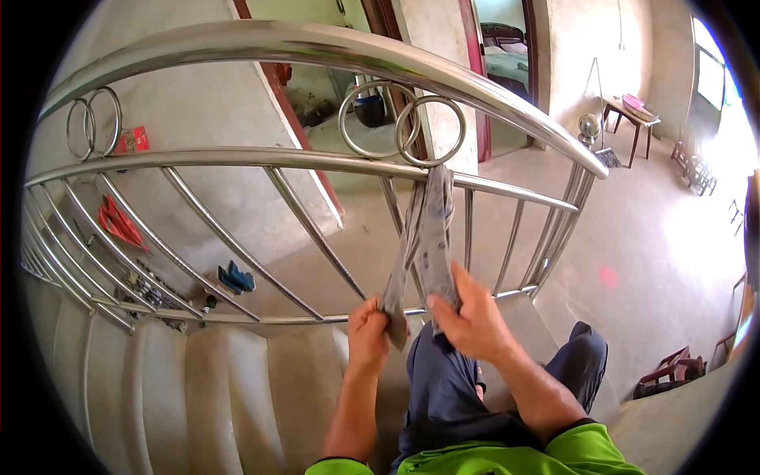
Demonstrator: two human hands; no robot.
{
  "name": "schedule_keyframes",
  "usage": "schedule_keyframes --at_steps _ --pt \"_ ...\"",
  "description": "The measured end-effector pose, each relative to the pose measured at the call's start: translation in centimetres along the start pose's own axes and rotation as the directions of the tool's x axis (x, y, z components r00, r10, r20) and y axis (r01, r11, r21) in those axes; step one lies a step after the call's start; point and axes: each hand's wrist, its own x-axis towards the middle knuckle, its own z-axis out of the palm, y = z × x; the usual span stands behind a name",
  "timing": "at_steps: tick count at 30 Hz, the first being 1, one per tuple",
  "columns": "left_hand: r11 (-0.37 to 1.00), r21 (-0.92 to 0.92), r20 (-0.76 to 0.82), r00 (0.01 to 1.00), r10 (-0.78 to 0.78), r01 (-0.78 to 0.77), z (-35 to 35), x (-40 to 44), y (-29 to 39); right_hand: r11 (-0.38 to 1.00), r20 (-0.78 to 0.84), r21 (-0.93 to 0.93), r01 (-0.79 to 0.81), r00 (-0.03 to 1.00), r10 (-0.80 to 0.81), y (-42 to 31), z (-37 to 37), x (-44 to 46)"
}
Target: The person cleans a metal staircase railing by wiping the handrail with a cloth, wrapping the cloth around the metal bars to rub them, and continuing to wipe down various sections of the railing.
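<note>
A grey cloth (pixel 436 226) is looped over the lower rail (pixel 317 161) of a shiny metal stair railing, just below a pair of metal rings (pixel 431 131). Its two ends hang down toward me. My left hand (pixel 369 332) is closed around the narrower, twisted end. The wider end, which has dark marks on it, is gripped in my right hand (pixel 472 317), thumb on top. Both hands are in front of the upright bars, above my knees. Part of the cloth is hidden inside my fingers.
Stairs (pixel 206 372) run along the left below the railing. The thick top handrail (pixel 261 41) curves across the view. Beyond stand a small table (pixel 633 115) with a pink basin, a broom (pixel 608 157) and a dark red chair (pixel 673 368). Blue cloth-like items (pixel 236 277) lie by the wall.
</note>
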Motion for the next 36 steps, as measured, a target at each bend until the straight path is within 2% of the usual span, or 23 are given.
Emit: schedule_keyframes --at_steps 2,4,6,8,9,10,12,13,14,15,16,18,19,20,22,24,26,28,30,31,34,35,36 --pt "1.000 -0.015 -0.003 1.000 0.013 -0.013 1.0 3.0 0.7 0.999 0.060 0.035 -0.006 0.998 0.004 -1.4 -0.2 -1.7" --pt "0.993 0.010 -0.088 0.989 0.116 -0.115 1.5 6.3 0.7 0.999 0.138 -0.008 0.053 0.989 -0.052 -3.1 -0.7 -2.9" --pt "0.989 -0.002 -0.059 0.987 0.147 -0.147 2.8 7.1 2.2 0.998 0.144 -0.023 0.052 0.988 -0.048 -1.7 -1.1 -2.7" --pt "0.984 -0.009 -0.038 0.983 0.177 -0.177 2.3 6.1 2.8 0.981 0.158 -0.012 0.191 0.970 -0.187 0.9 -1.6 -1.1" --pt "0.962 0.208 0.012 0.984 0.175 -0.174 0.8 4.5 2.8 0.994 0.101 -0.048 0.095 0.991 -0.090 -1.0 -2.2 -0.3" --pt "0.892 0.416 0.061 0.984 0.167 -0.177 -0.7 2.8 2.8 0.994 0.105 -0.047 0.100 0.990 -0.094 0.2 -2.3 0.9" --pt "0.844 0.521 0.001 0.989 0.147 -0.126 -2.5 -1.4 3.2 0.985 -0.210 -0.054 0.161 0.963 -0.169 4.0 -2.4 3.6" --pt "0.882 0.454 -0.025 0.988 0.153 -0.126 -4.5 -3.4 2.0 0.985 -0.212 -0.052 0.162 0.962 -0.169 3.0 -2.8 4.2" --pt "0.916 0.382 -0.051 0.987 0.155 -0.124 -5.8 -4.5 1.0 0.998 -0.215 0.010 0.055 0.975 -0.052 1.3 -3.4 4.7" --pt "0.915 0.383 -0.048 0.987 0.153 -0.123 -5.5 -4.4 1.0 0.996 -0.211 0.071 -0.051 0.975 0.065 0.4 -3.7 4.9" --pt "0.912 0.400 -0.050 0.991 0.123 -0.093 -4.9 -4.4 0.8 0.996 -0.213 0.070 -0.052 0.975 0.066 0.6 -3.1 4.6" --pt "0.910 0.410 -0.060 0.994 0.096 -0.063 -3.9 -3.6 -0.4 0.973 -0.149 -0.224 0.051 0.985 -0.086 1.3 -1.3 3.1" --pt "0.922 0.384 -0.027 0.997 0.068 -0.052 -3.6 -2.0 -1.1 0.974 -0.069 -0.223 0.048 0.995 -0.065 0.8 -1.1 2.2" --pt "0.931 0.362 0.012 0.999 0.038 -0.040 -2.9 -0.4 -1.5 0.974 -0.076 -0.220 0.046 0.995 -0.064 1.4 -1.4 1.4" --pt "0.920 0.386 0.028 0.998 0.064 -0.070 1.4 1.8 -1.2 0.927 0.018 -0.335 0.171 0.984 -0.175 3.4 -2.7 -0.5" --pt "0.854 0.485 0.099 0.982 0.162 -0.190 2.7 5.0 -3.7 0.956 -0.053 -0.290 -0.046 0.998 0.032 6.8 -3.9 -4.0" --pt "0.844 0.501 0.124 0.981 0.148 -0.190 3.9 7.7 -5.3 0.930 -0.127 -0.136 -0.340 0.937 0.324 9.4 -5.8 -7.2" --pt "0.836 0.512 0.148 0.979 0.140 -0.197 5.6 9.8 -5.4 0.938 -0.123 -0.077 -0.338 0.937 0.327 9.9 -6.3 -10.1" --pt "0.957 0.265 0.102 0.990 0.096 -0.120 7.6 10.5 -4.7 0.941 -0.123 -0.016 -0.337 0.935 0.333 9.9 -5.9 -11.8" --pt "0.964 0.261 0.067 0.997 0.042 -0.058 7.9 10.3 -4.4 0.950 -0.144 -0.023 -0.311 0.942 0.304 9.9 -5.2 -12.1" --pt "0.958 0.282 -0.007 0.999 0.053 -0.049 6.8 8.8 -4.6 0.971 -0.194 -0.021 -0.239 0.954 0.231 10.8 -3.7 -11.1" --pt "0.957 0.287 -0.008 0.999 0.053 -0.048 6.1 7.6 -4.6 0.957 -0.186 -0.011 -0.291 0.941 0.284 10.8 -3.6 -10.3" --pt "0.926 0.367 0.020 0.996 0.089 -0.090 5.4 5.9 -4.8 0.940 -0.175 -0.005 -0.342 0.926 0.336 10.7 -3.7 -9.2"
